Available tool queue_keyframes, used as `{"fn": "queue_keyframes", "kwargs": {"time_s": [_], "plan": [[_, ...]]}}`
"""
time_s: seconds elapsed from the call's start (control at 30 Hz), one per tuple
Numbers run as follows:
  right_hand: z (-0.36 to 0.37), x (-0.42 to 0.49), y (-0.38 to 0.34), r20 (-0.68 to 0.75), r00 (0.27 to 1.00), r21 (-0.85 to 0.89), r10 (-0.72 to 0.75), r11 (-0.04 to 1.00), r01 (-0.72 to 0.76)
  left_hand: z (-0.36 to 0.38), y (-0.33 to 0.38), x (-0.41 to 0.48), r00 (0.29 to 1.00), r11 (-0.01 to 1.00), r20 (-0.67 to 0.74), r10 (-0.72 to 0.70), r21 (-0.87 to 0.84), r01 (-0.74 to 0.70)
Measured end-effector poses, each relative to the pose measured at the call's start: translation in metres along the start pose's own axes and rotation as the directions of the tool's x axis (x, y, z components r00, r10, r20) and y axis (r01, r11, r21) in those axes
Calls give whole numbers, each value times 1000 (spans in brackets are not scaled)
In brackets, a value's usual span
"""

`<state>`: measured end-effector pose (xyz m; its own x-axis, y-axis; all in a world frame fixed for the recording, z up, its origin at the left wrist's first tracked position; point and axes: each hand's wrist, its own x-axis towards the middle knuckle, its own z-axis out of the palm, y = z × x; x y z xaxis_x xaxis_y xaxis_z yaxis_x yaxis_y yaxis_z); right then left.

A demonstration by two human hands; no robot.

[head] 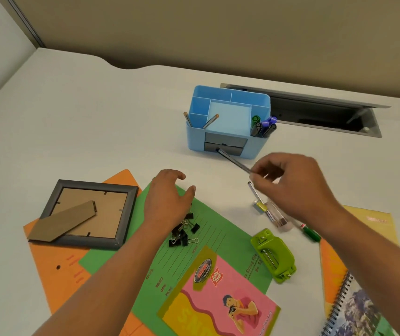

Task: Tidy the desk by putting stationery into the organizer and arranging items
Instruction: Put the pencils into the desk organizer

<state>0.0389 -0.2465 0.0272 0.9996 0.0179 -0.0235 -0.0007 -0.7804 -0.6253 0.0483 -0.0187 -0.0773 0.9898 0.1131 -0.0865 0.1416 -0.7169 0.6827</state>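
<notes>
Two hands work: our right hand (291, 180) pinches a grey pencil (232, 162) in front of the blue organizer (194, 139) (tip at its drawer); our left hand (167, 197), fingers relaxed, sits over the binder clips (184, 231).

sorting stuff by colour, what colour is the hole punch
The hole punch is lime green, seen best in the head view.

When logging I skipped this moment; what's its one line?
right hand pinches pencil | left hand near binder clips | organizer ahead
</notes>
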Motion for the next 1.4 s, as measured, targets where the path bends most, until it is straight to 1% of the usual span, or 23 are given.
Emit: {"fn": "queue_keyframes", "kwargs": {"time_s": [0.1,0.17,0.23,0.3,0.37,0.47,0.63,0.8,1.03,1.2,1.4], "plan": [[-17,20,-18,-50,994,98,-96,990,101,6,-16,20,992,987,119,28,155,-47],[-24,33,-28,-84,988,147,-133,978,144,10,-25,32,980,970,195,48,224,-92],[-28,47,-39,-90,983,169,-160,970,174,12,-30,41,971,961,229,64,248,-122],[-30,61,-49,-91,979,157,-184,968,196,13,-34,49,966,963,249,77,233,-137],[-31,73,-59,-84,977,120,-195,972,204,15,-37,52,958,966,276,76,219,-140],[-31,90,-71,-76,974,61,-212,974,217,19,-46,53,950,953,303,80,257,-162],[-23,112,-81,-30,979,-72,-200,978,197,21,-49,54,949,951,301,92,256,-173],[0,132,-82,4,966,-212,-258,944,253,23,-51,51,941,926,325,92,319,-201],[34,150,-78,46,961,-380,-271,885,268,24,-49,51,935,914,347,79,349,-207],[48,152,-77,83,965,-426,-248,867,260,24,-48,51,933,909,351,75,361,-209],[57,148,-71,162,959,-446,-231,850,280,24,-49,51,933,903,352,70,376,-210]]}}
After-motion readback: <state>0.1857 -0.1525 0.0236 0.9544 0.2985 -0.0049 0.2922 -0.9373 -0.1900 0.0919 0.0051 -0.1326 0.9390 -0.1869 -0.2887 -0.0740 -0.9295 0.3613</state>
